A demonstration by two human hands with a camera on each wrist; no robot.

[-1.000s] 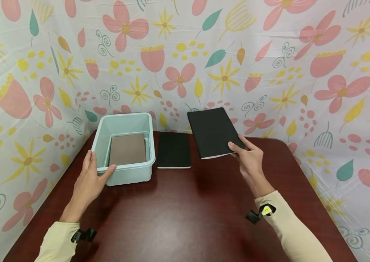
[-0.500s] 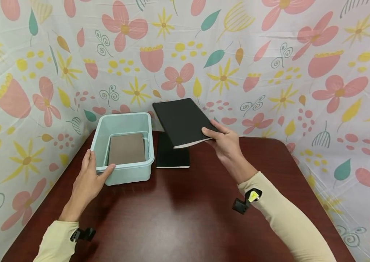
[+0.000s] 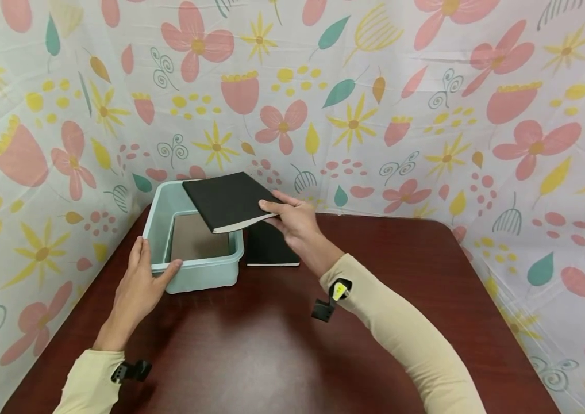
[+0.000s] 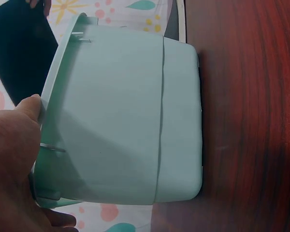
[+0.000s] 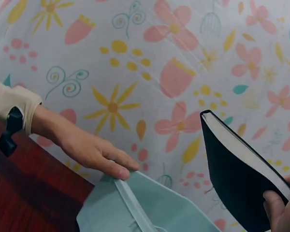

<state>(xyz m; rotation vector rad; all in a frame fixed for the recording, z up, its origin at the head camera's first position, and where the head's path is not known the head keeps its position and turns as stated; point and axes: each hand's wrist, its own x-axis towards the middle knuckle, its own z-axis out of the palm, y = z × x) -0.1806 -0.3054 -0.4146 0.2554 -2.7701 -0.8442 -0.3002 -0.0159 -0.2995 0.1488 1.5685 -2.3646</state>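
My right hand [image 3: 297, 230] pinches a black notebook [image 3: 230, 198] by its near right corner, thumb on the cover and fingers beneath. Tilted in the air, the notebook overlaps the right part of a pale blue plastic tub [image 3: 204, 279]. Inside the tub lies a brown notebook [image 3: 194, 241], partly hidden by the black one. My left hand [image 3: 134, 287] rests on the tub's near left corner, its fingers fairly straight along the side and its thumb on the front rim. In the left wrist view, the thumb [image 4: 30, 107] touches the rim.
A second black notebook [image 3: 272, 248] lies on the table right beside the tub, partly covered by the right hand and the held notebook. The dark red wooden table [image 3: 251, 345] meets a flowered cloth [image 3: 427, 115] at the back and sides.
My right hand has carried the black notebook leftward, from right of the second black notebook to above the tub. My left hand and the tub have stayed in place.
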